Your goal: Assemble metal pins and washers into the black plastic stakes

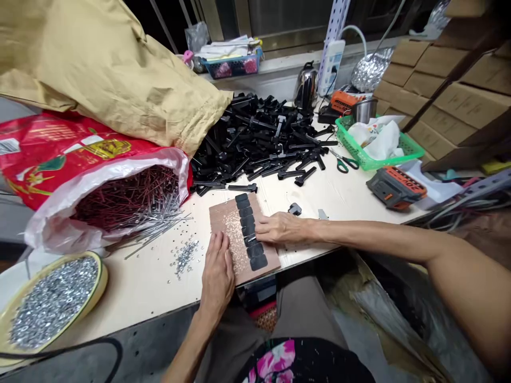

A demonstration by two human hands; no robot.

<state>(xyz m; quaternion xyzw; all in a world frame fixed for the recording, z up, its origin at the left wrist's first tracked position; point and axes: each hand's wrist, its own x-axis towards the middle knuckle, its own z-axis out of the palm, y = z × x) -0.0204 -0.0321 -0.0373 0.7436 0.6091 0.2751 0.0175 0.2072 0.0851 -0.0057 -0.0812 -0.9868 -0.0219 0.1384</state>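
A brown wooden board (227,213) lies tilted on the table near its front edge. A column of several flat black pieces (247,219) runs down it, beside a scatter of pale specks. My left hand (217,271) rests flat on the board's left edge, its fingers stretched out. From the right, my right hand (281,227) reaches over the board with its fingers pinched at the black pieces. A small shiny bit shows by its fingertips; what the fingers hold is too small to make out. Small metal parts (186,256) lie loose left of the board.
Behind the board is a heap of black plastic parts (259,133). A red bag (99,143) of long metal pins and a yellow bowl (101,279) of small metal parts stand left. Scissors (342,162), a green basket (369,159) and a battery pack (395,186) lie right.
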